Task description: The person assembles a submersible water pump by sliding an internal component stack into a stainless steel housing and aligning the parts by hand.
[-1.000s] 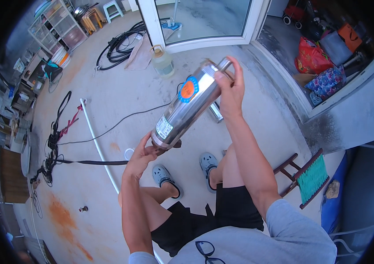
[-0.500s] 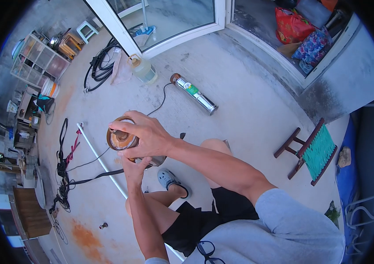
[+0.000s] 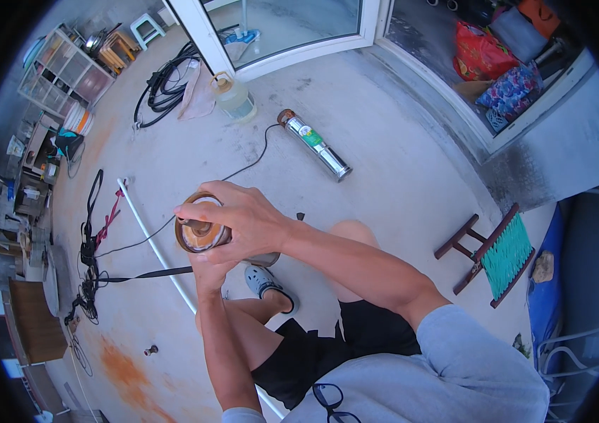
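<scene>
While gripping one metal cylinder (image 3: 208,242) with both hands, held its round, rust-coloured end up toward the eyes, before the body and clear of the floor (image 3: 377,183), probably to keep that face in plain view. Curled the right hand (image 3: 248,220) over the rim from above, with fingers reaching across the face by the brown stub (image 3: 199,227) at its middle, likely to steady the top. Closed the left hand (image 3: 211,271) beneath, against the lower side, seemingly to bear part of the weight; could not make out all its fingers. Saw little of the cylinder's body behind the hands and wrists.

Farther out, counted one second steel cylinder (image 3: 315,146) with a green label, laid on its side, perhaps to prevent toppling. Traced one thin dark cord (image 3: 246,168) from its rusty end. Noted one long white pipe (image 3: 144,224) and one black strap (image 3: 148,273) crossing it, plus one tangle of black cords (image 3: 89,261) at the left. Counted one clog (image 3: 265,285) in view, one small fitting (image 3: 151,350), one folding stool (image 3: 509,252) with a green woven seat, and one stone (image 3: 543,268) on blue sheeting (image 3: 538,307), perhaps as a weight. Beyond, found one jug (image 3: 234,99) and one coiled black hose (image 3: 165,88) near the glass door (image 3: 292,32).
</scene>
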Demonstrator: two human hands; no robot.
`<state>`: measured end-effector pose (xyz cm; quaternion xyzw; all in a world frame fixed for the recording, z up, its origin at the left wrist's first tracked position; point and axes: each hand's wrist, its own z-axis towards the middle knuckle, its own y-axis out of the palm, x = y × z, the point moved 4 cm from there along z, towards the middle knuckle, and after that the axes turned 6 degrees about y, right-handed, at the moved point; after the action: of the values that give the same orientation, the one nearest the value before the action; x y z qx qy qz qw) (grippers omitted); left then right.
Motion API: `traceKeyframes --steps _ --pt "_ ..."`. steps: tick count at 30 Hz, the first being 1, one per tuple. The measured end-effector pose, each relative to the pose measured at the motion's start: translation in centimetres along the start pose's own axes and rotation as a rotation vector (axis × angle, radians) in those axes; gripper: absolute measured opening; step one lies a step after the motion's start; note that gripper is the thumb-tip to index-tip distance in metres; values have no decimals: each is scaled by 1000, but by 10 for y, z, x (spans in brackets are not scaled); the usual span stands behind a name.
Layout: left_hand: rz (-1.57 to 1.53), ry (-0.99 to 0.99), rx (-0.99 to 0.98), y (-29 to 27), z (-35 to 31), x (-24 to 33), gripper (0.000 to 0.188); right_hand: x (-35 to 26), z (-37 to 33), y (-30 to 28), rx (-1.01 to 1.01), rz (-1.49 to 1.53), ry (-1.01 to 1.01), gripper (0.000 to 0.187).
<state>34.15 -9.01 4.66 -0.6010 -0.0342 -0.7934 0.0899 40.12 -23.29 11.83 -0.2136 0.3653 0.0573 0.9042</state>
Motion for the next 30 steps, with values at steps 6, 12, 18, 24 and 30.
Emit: traceKeyframes --steps 6,12,18,24,30 --pt "-37 85 82 18 3 10 84 3 -2 -7 -118 24 17 72" --pt "-62 97 195 14 -5 10 82 14 -2 0 -261 258 139 89" --pt "66 4 270 -9 -25 -2 83 128 4 -28 -581 351 674 65" --pt "-38 -63 298 -16 -23 -2 102 401 -99 -92 -352 -245 1230 77" --pt "-317 -190 254 -116 -51 -41 84 543 -110 -79 -313 -703 1181 108"
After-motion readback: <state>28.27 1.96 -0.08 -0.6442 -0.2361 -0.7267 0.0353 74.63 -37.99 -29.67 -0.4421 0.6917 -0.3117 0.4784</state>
